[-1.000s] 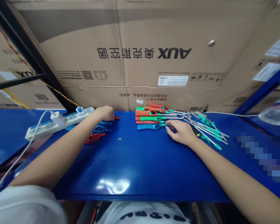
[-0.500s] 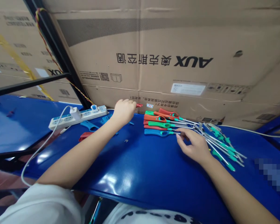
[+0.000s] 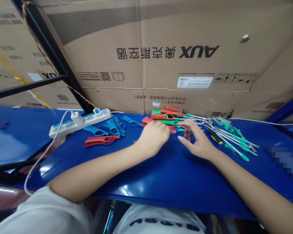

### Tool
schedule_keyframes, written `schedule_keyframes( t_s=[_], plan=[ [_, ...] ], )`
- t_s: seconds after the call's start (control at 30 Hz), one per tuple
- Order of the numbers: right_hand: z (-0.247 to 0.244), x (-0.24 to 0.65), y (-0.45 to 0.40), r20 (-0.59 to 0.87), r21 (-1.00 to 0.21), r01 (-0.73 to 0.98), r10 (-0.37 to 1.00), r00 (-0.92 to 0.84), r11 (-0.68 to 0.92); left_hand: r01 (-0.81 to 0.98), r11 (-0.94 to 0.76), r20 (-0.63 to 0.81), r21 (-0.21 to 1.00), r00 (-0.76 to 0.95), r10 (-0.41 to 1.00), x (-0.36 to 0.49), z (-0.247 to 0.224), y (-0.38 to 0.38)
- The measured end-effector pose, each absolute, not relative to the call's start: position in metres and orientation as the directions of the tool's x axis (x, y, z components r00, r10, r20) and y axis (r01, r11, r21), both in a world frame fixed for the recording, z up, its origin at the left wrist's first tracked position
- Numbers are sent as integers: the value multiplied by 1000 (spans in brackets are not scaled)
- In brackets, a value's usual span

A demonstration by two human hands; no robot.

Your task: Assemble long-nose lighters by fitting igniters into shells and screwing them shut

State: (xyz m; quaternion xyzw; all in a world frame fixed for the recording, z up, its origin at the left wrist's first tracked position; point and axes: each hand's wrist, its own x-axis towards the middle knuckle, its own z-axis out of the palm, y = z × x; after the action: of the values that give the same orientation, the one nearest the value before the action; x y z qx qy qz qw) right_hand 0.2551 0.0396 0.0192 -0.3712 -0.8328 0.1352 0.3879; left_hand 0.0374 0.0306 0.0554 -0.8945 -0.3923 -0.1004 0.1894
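My left hand (image 3: 155,138) is closed, fingers pointing down, at the left end of a row of lighters. Red plastic shows beside its fingers; the held red casing is mostly hidden. Just to the right, my right hand (image 3: 197,139) is curved with thumb and index finger apart, near the metal rods, and nothing shows in its grasp. Behind both hands lie lighters with orange (image 3: 162,116), red and green (image 3: 169,122) handles, rods pointing right. Blue casing halves (image 3: 113,126) and a red casing (image 3: 101,140) lie at left.
A white power strip (image 3: 81,122) with a plug and cable lies at the left. Rods with green ends (image 3: 238,143) and a black-and-yellow tool (image 3: 216,138) lie right on the blue table (image 3: 180,182). A large cardboard box (image 3: 161,29) stands behind.
My left hand has moved right and toward me, from beside the blue casings to the lighter row. My right hand stays near the rods. The view has shifted slightly.
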Motion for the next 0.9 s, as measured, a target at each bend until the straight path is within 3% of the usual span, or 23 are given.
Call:
schedule_keyframes(
  t_s=[0.13,0.27,0.47,0.57,0.7,0.9],
  plan=[
    [11,246,43,248,-752,434,823,-512,497,623,-745,288,-237,777,559,62,23,4],
    [1,251,50,-1,-817,445,771,-637,367,558,-809,269,-185,820,505,75,-1,-6],
    [3,263,52,-39,-770,482,724,-688,417,521,-852,251,-55,833,493,67,19,1],
    [8,264,49,-56,-724,521,715,-697,452,700,-712,229,56,685,691,37,53,32],
    [9,264,50,-83,-721,540,720,-689,434,829,-559,97,9,556,826,-23,81,96],
    [8,263,52,-133,-724,573,737,-663,384,824,-567,-227,3,553,802,-75,73,162]
  ],
)
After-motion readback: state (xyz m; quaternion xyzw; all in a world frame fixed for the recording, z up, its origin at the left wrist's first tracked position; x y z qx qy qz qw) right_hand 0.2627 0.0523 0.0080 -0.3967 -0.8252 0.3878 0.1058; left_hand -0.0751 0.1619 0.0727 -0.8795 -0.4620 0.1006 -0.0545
